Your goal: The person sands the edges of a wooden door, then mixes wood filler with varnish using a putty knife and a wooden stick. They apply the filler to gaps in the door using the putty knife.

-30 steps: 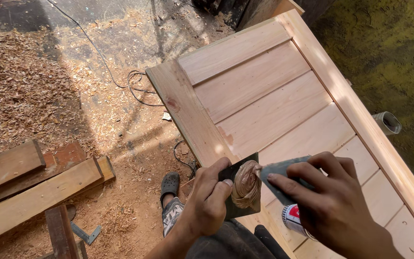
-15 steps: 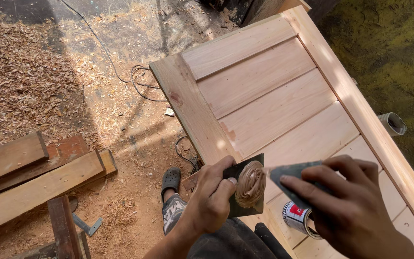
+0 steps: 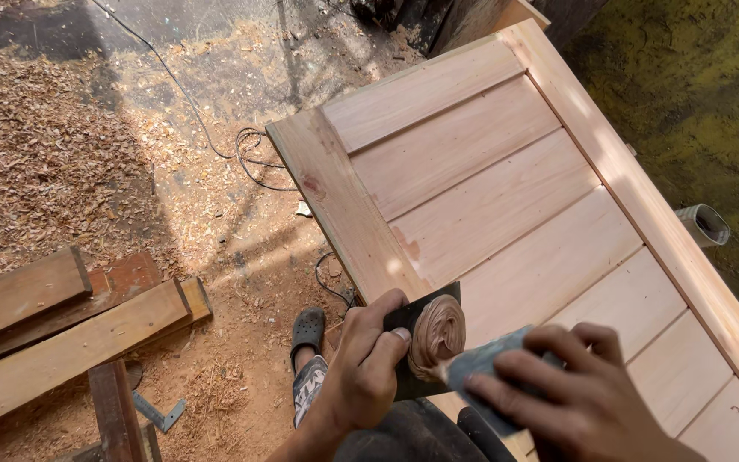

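My left hand (image 3: 368, 364) grips a small dark square plate (image 3: 410, 321) that carries a swirled lump of brown wood filler (image 3: 436, 332). My right hand (image 3: 568, 395) holds a grey flat scraper (image 3: 481, 364), and its tip touches the lower edge of the filler. Both hands hover over the near left corner of a pale wooden door panel (image 3: 506, 197) made of slanted boards inside a frame. Small brown filler patches mark the panel's left rail.
Sawdust and wood shavings cover the ground (image 3: 53, 145) at left. Several planks (image 3: 62, 334) lie on a stand at lower left. A black cable (image 3: 250, 158) runs across the floor. My foot in a dark clog (image 3: 308, 329) is below. A rolled sheet (image 3: 705, 224) sticks out at right.
My right hand has brought the scraper leftward until its tip meets the filler on the plate. The red and white can under my right hand is no longer visible.
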Demonstrator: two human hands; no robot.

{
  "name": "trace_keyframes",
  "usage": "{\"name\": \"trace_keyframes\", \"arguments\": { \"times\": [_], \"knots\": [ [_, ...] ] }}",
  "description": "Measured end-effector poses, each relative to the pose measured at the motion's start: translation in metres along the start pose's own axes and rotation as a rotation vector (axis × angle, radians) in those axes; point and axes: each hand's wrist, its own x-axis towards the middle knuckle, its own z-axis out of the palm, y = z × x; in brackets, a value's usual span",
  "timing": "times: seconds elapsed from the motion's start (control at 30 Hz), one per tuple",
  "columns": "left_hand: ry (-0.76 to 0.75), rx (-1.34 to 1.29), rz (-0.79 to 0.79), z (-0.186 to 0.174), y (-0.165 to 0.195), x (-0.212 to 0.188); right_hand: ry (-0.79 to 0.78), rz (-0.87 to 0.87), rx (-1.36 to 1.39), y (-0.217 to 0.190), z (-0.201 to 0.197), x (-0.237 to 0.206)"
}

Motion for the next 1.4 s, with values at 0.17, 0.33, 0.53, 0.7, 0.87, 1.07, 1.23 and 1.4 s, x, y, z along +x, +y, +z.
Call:
{"name": "trace_keyframes", "arguments": {
  "times": [0.17, 0.33, 0.53, 0.7, 0.87, 1.07, 1.23, 1.4],
  "knots": [
    [0.004, -0.037, 0.022, 0.002, -0.003, 0.001, -0.074, 0.073, -0.004, -0.004, -0.011, 0.018],
    [0.003, -0.011, 0.04, 0.008, -0.006, 0.009, -0.029, 0.108, -0.055, 0.006, -0.004, 0.008],
    [0.024, -0.011, 0.089, 0.015, -0.01, 0.019, 0.007, 0.112, -0.051, 0.009, 0.002, -0.013],
    [-0.018, -0.077, 0.08, 0.015, -0.01, 0.024, 0.018, 0.049, 0.034, -0.002, -0.012, 0.003],
    [-0.08, -0.11, 0.086, 0.018, -0.01, 0.029, 0.023, 0.197, 0.001, 0.001, -0.009, -0.003],
    [-0.069, -0.065, 0.103, 0.021, -0.011, 0.031, -0.028, 0.2, -0.086, 0.013, -0.008, -0.022],
    [-0.087, -0.066, 0.108, 0.026, -0.01, 0.03, -0.003, 0.22, -0.005, 0.008, -0.012, -0.009],
    [-0.099, -0.084, 0.099, 0.033, -0.009, 0.032, 0.07, 0.134, 0.041, 0.011, -0.003, -0.023]
  ]
}}
